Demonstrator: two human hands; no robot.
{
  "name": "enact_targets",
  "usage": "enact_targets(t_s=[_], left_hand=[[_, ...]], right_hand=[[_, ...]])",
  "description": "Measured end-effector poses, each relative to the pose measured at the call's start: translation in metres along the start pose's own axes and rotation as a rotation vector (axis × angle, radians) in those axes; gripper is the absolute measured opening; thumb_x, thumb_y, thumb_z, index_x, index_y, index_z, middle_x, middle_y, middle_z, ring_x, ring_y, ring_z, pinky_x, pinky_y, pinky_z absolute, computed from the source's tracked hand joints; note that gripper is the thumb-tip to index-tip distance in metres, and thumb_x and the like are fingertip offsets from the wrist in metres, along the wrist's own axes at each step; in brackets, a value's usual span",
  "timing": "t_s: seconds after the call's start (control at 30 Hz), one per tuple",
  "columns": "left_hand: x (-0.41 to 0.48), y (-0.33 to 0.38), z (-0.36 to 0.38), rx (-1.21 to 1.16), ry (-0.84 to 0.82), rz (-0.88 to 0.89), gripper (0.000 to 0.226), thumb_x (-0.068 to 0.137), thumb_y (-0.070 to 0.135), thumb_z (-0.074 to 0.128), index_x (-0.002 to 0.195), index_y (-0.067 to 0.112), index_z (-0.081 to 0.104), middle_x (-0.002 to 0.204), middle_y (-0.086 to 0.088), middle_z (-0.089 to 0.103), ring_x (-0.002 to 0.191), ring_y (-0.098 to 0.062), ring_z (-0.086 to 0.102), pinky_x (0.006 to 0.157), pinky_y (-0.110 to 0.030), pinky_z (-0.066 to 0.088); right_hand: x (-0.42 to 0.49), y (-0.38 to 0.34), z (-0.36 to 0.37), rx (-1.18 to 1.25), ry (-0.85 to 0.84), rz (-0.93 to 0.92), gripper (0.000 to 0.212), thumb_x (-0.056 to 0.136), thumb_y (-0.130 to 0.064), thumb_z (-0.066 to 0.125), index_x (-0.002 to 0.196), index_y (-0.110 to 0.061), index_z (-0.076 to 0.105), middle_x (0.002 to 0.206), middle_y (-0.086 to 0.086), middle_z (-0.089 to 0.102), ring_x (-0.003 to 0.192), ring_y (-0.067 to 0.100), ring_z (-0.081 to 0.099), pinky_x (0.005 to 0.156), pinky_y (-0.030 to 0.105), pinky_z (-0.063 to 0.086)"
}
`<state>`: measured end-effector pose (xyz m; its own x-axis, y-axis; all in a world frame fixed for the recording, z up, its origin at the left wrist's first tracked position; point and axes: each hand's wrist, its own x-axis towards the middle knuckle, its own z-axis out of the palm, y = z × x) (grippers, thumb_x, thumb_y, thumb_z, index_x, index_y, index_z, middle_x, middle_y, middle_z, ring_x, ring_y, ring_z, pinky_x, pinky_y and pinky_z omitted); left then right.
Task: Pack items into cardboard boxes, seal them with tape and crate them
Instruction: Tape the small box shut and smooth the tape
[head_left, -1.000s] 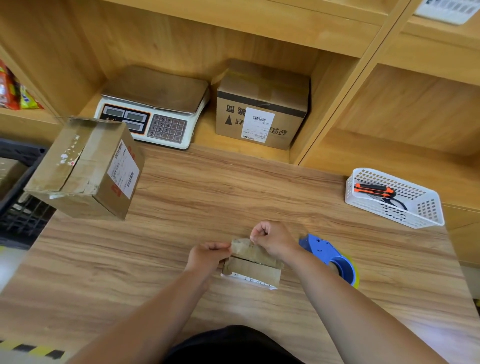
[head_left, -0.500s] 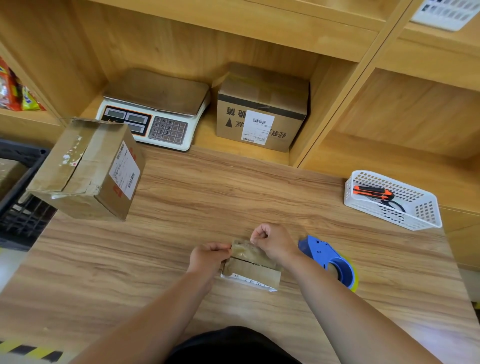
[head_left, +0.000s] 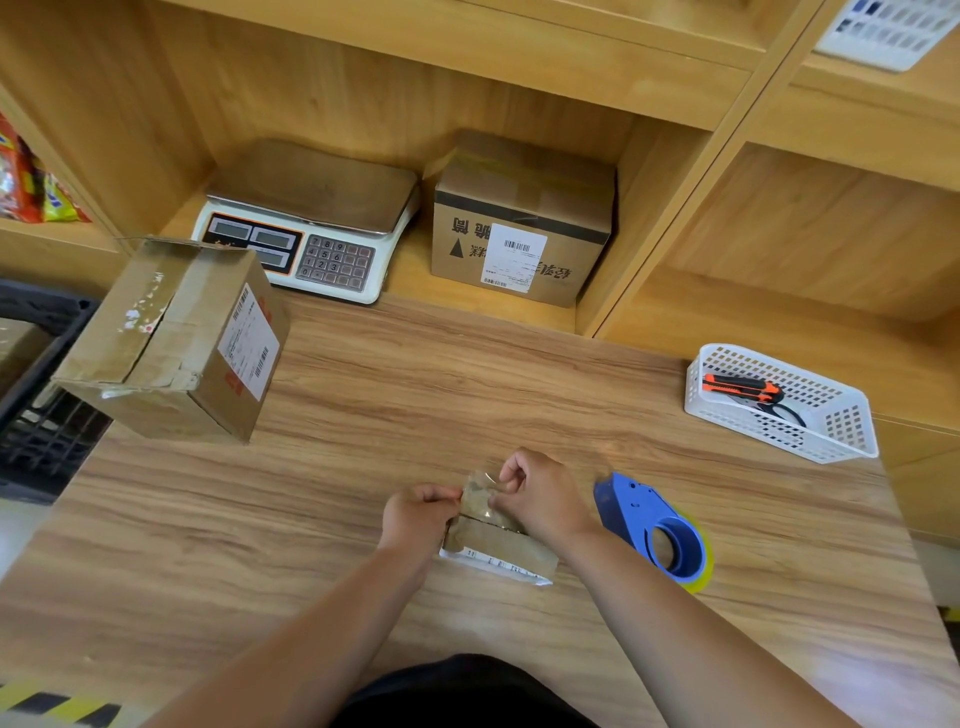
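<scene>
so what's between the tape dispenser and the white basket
Nothing: bare tabletop separates the tape dispenser from the white basket, seen in the head view.

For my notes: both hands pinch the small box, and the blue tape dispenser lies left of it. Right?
No: the head view shows the blue tape dispenser lying right of the small box, which the left hand and right hand do pinch.

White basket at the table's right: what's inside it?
Inside the white basket, an orange-and-black utility knife lies beside a dark looped thing, partly hidden by the basket wall; unidentifiable.
</scene>
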<state>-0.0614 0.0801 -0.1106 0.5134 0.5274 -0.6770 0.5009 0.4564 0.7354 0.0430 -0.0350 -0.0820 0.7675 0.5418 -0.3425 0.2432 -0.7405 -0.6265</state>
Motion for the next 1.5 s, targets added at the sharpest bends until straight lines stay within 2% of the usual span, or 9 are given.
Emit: enact_targets(t_s=[0.2,0.3,0.47,0.53,0.63,0.73,0.9,1.1,1.5], left_hand=[[-0.005,0.007,0.01,0.203,0.001,0.157,0.012,0.087,0.022,0.06,0.079,0.013,0.062,0.068,0.002,0.059,0.057,-0.014,0.054,0.046,-0.019,0.043],[-0.002,0.003,0.012,0.42,-0.054,0.293,0.015,0.082,0.033,0.069,0.097,0.03,0.065,0.091,0.008,0.059,0.078,-0.012,0.061,0.068,-0.031,0.054],[0.003,0.0,0.012,0.392,-0.029,0.305,0.026,0.087,0.023,0.065,0.112,0.016,0.069,0.089,0.007,0.053,0.08,-0.015,0.058,0.079,-0.03,0.047],[0.004,-0.003,0.011,0.321,-0.043,0.295,0.027,0.088,0.022,0.065,0.113,0.013,0.068,0.09,0.008,0.052,0.075,-0.015,0.057,0.074,-0.033,0.05],[0.003,-0.006,0.011,0.255,-0.068,0.284,0.022,0.091,0.019,0.06,0.112,0.013,0.067,0.093,0.004,0.05,0.065,-0.009,0.055,0.053,-0.018,0.046],[0.004,-0.008,0.012,0.278,-0.047,0.333,0.027,0.09,0.018,0.062,0.117,0.012,0.062,0.096,0.004,0.053,0.075,-0.011,0.056,0.061,-0.02,0.044],[0.01,-0.009,0.008,0.699,0.175,0.864,0.028,0.074,0.015,0.073,0.1,0.02,0.064,0.1,0.004,0.05,0.093,-0.01,0.035,0.082,-0.022,0.028],[0.021,-0.011,0.002,0.936,0.126,1.439,0.021,0.078,0.022,0.056,0.083,0.028,0.076,0.094,0.01,0.069,0.101,-0.016,0.049,0.079,-0.029,0.033],[0.019,-0.014,-0.002,0.883,0.153,1.312,0.027,0.084,0.029,0.051,0.091,0.024,0.076,0.093,0.016,0.071,0.101,-0.012,0.049,0.08,-0.025,0.031]], right_hand=[[-0.001,0.006,0.006,0.006,0.042,-0.034,0.027,0.071,-0.019,0.08,0.08,-0.019,0.054,0.072,-0.008,0.052,0.064,0.008,0.047,0.061,0.023,0.039],[-0.001,0.009,0.007,0.015,0.06,-0.033,0.028,0.072,-0.026,0.081,0.082,-0.021,0.055,0.074,-0.01,0.052,0.065,0.003,0.046,0.059,0.017,0.037],[0.0,0.012,0.007,0.012,0.063,-0.008,0.027,0.07,-0.024,0.079,0.079,-0.028,0.054,0.078,-0.013,0.053,0.07,0.003,0.047,0.061,0.015,0.035],[0.0,0.013,0.008,0.029,0.061,0.002,0.027,0.07,-0.025,0.079,0.08,-0.029,0.055,0.08,-0.012,0.054,0.071,0.003,0.047,0.063,0.015,0.035],[0.001,0.014,0.008,0.051,0.051,0.014,0.028,0.07,-0.026,0.08,0.081,-0.031,0.055,0.085,-0.009,0.057,0.075,0.003,0.049,0.065,0.014,0.034],[-0.001,0.015,0.008,0.057,0.048,0.011,0.027,0.071,-0.026,0.079,0.082,-0.03,0.055,0.085,-0.01,0.057,0.084,0.007,0.051,0.071,0.018,0.039],[-0.003,0.015,0.01,0.048,0.089,-0.026,0.035,0.07,-0.022,0.08,0.079,-0.035,0.049,0.079,-0.015,0.054,0.087,0.01,0.051,0.072,0.019,0.038],[-0.003,0.017,0.01,0.113,0.114,-0.045,0.039,0.068,-0.023,0.083,0.098,-0.021,0.056,0.073,-0.015,0.054,0.091,0.016,0.055,0.082,0.031,0.044],[-0.008,0.014,0.007,0.156,0.088,0.019,0.044,0.071,-0.026,0.081,0.106,-0.025,0.055,0.084,-0.013,0.055,0.089,0.008,0.053,0.068,0.009,0.035]])
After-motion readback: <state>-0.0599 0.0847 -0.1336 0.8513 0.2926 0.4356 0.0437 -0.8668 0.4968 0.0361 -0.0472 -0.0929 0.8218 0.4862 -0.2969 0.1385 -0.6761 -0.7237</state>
